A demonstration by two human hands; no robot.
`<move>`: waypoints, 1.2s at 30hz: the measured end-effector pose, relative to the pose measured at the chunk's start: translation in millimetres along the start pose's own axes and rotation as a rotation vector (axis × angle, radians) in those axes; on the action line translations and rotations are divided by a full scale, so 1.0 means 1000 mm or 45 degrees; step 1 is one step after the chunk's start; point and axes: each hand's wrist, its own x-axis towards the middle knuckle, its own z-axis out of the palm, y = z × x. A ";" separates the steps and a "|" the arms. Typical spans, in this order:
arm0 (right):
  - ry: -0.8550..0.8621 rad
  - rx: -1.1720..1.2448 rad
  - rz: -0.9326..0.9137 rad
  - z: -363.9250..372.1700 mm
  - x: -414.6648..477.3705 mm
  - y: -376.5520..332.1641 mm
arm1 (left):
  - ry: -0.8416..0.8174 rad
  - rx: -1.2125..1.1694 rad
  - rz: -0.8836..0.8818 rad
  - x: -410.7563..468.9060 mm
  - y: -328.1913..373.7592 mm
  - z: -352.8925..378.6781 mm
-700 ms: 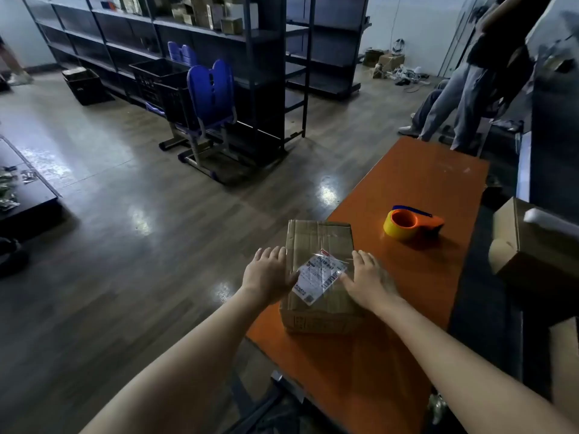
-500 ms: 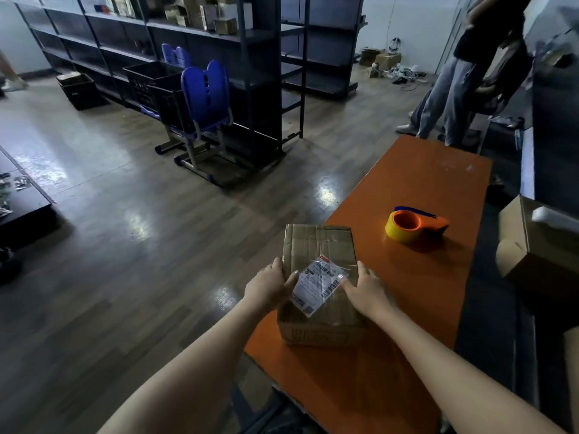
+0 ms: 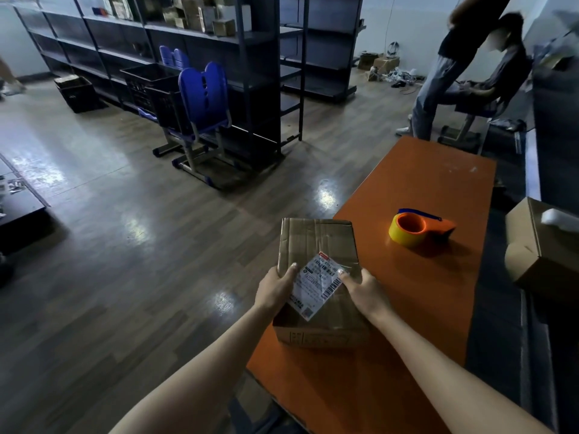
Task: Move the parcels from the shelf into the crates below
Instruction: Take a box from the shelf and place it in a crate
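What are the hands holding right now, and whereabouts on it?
Both hands grip the cardboard parcel on the orange table: left hand on its left edge, right hand on its right, thumbs on the label.

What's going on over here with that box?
A person grips a cardboard parcel with both hands, the left hand and right hand on its sides, thumbs by the shipping label. It sits at the edge of an orange table, near a tape dispenser. Black crates stand by the shelves beyond.
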 end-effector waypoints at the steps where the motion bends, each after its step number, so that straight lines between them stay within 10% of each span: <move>1: 0.006 -0.001 -0.020 -0.002 -0.001 -0.007 | 0.021 0.000 0.016 -0.002 0.005 -0.004; 14: -0.058 -0.014 -0.274 0.020 0.008 -0.137 | 0.306 -0.013 0.115 0.002 0.053 -0.127; 36: -0.205 0.090 -0.392 0.283 0.093 -0.415 | 0.431 -0.023 0.137 0.146 0.020 -0.482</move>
